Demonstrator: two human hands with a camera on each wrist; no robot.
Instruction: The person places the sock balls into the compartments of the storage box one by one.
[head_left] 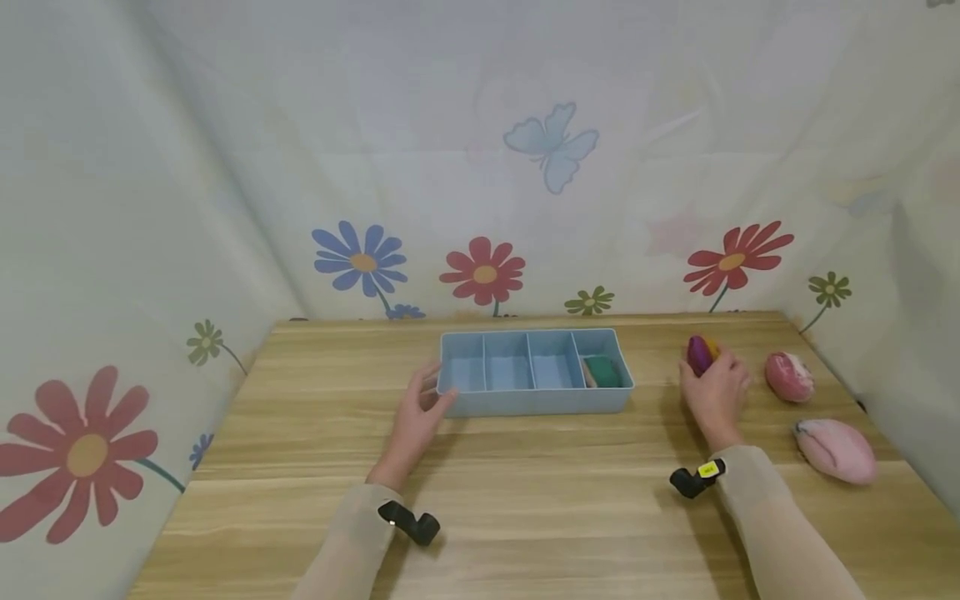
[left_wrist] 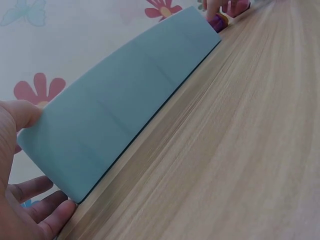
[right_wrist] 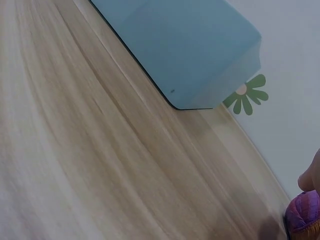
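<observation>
A light blue box (head_left: 534, 403) with several compartments in a row stands on the wooden table. My left hand (head_left: 422, 412) holds its left end, the thumb by the front corner and the fingers along the end wall; the left wrist view shows this hand (left_wrist: 22, 175) close up. A green folded cloth bundle (head_left: 603, 372) lies in the rightmost compartment. To the right of the box, my right hand (head_left: 716, 392) grips a purple and orange rolled cloth bundle (head_left: 701, 354). Only part of that bundle (right_wrist: 303, 212) shows in the right wrist view, at the lower right edge.
Right of my right hand lie a red and white cloth bundle (head_left: 789, 377) and, nearer me, a pale pink one (head_left: 836, 451). A flower-patterned curtain (head_left: 600, 250) hangs along the table's back edge and both sides.
</observation>
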